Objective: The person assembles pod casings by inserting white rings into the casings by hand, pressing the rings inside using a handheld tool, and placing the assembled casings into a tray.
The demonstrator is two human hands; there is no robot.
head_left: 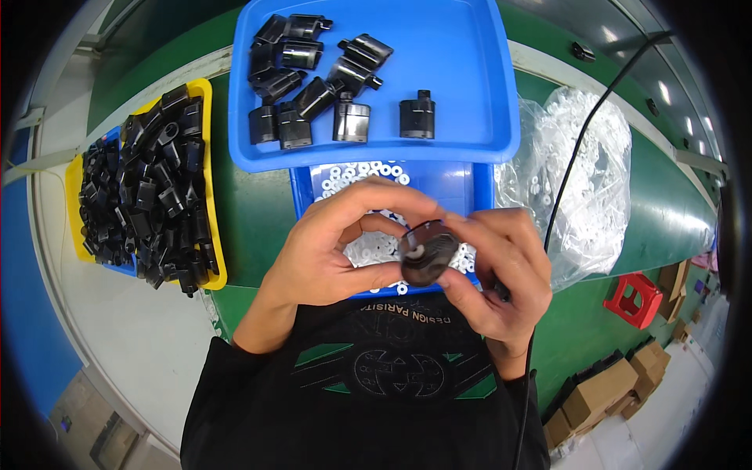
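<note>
Between my two hands, over the lower blue tray, is a dark, glossy, see-through plastic cartridge (428, 254). A pale ring-like spot shows inside its face. My left hand (337, 243) pinches it from the left with thumb and forefinger. From the right, the thumb and fingertips of my right hand (501, 270) press on it. Something dark also shows under the curled fingers of my right hand, too hidden to name. Small white rings (345, 176) lie in the lower blue tray (484, 188), partly covered by my hands.
Ahead, an upper blue tray (462, 78) holds several black cartridges (417, 117), grouped mostly at its left. Yellow bins (215, 227) of black plastic parts (168, 176) stand left. Right lies a clear bag (591, 180) of white rings, crossed by a black cable (576, 149). A red stool (633, 301) stands beyond.
</note>
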